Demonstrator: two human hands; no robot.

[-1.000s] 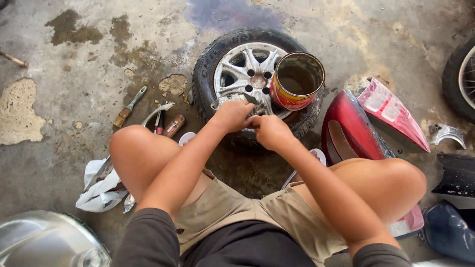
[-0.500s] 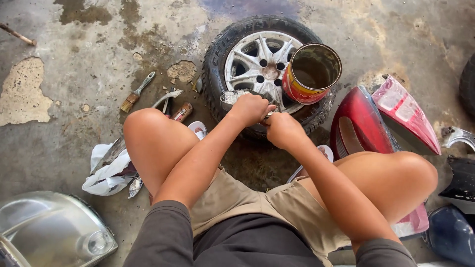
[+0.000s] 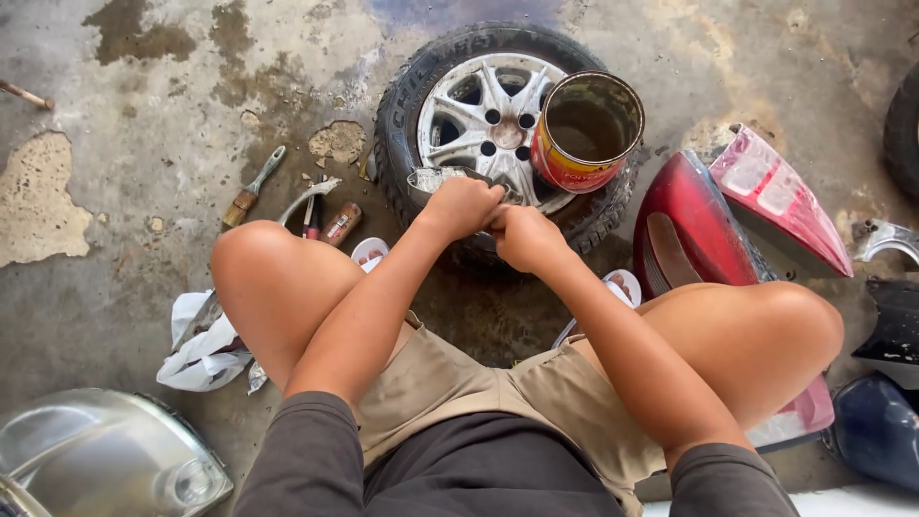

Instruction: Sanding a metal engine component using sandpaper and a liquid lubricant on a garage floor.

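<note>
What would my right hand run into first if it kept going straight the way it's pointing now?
Probably your left hand: the right hand points up-left and already seems to touch it. Just past them sits the small metal tin, resting on the wheel, though depth is hard to judge.

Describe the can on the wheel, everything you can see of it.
The can is a round metal tin, open at the top, with a red and yellow side and a grimy, brownish inside. It sits tilted on the wheel, resting on the silver spokes and tyre at the right. Neither hand touches it; the right hand is nearest.
</note>
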